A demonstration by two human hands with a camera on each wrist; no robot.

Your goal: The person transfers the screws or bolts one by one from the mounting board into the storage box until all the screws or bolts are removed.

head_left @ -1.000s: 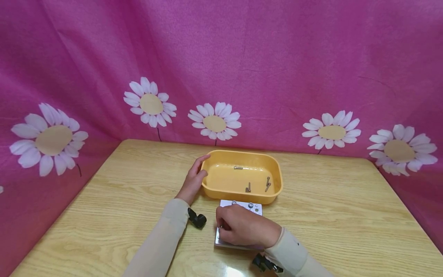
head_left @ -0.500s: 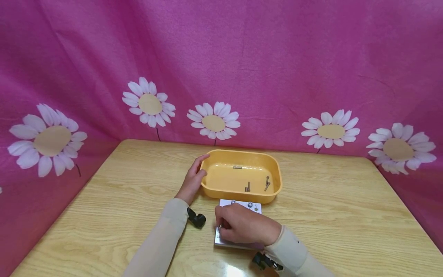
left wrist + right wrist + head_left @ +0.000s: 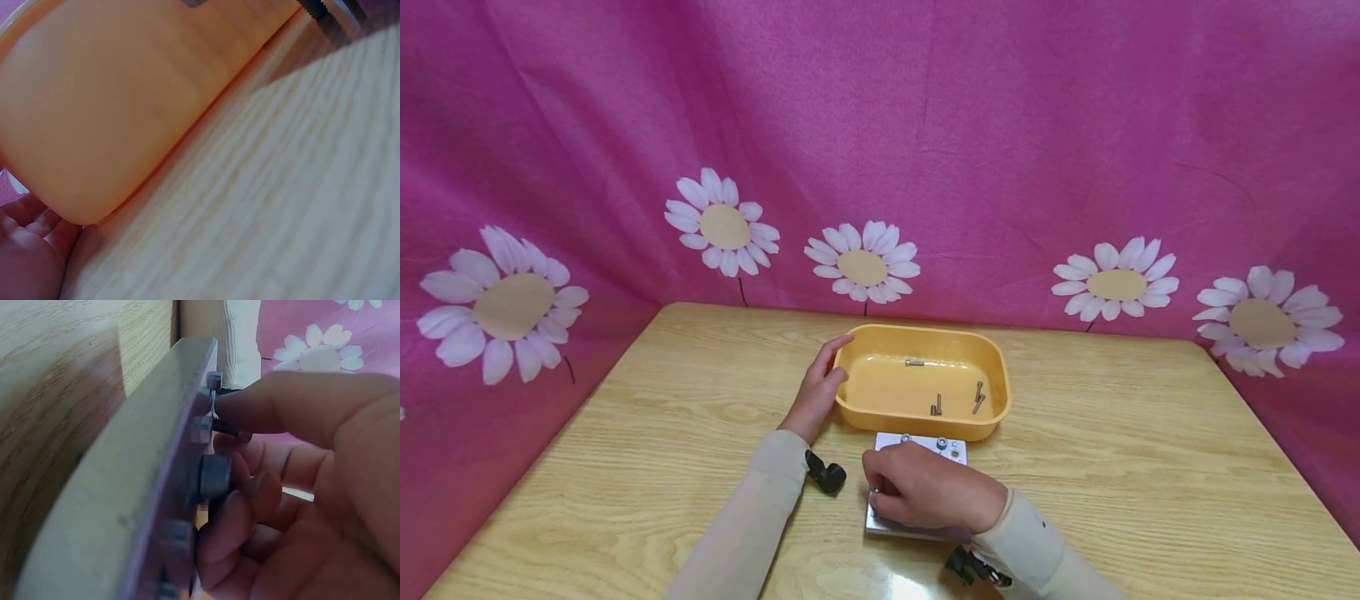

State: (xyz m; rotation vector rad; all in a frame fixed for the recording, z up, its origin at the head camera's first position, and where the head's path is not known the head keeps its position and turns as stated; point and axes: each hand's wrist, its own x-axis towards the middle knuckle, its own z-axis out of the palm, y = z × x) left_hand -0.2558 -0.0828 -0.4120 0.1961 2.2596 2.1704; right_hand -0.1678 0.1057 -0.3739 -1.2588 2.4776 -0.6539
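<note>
My left hand holds the left end of a yellow plastic tub, thumb at the near side of the rim and fingers round the far side. In the left wrist view the palm and fingers lie against the tub's corner. My right hand is over a metal plate in front of the tub. Between its thumb and fingertips it pinches a small bolt, which stands out from the plate's face. Socket-head bolts sit along the plate's far edge. The hand hides much of the plate.
Several loose bolts lie in the tub. Everything stands on a wood-grain table, backed by a pink cloth with daisies. A black wrist camera on the left sleeve sits just left of the plate.
The right fingertips have shifted slightly left and turned a little at the bolt. The left hand and tub have kept their places; the whole view has drifted very slightly.
</note>
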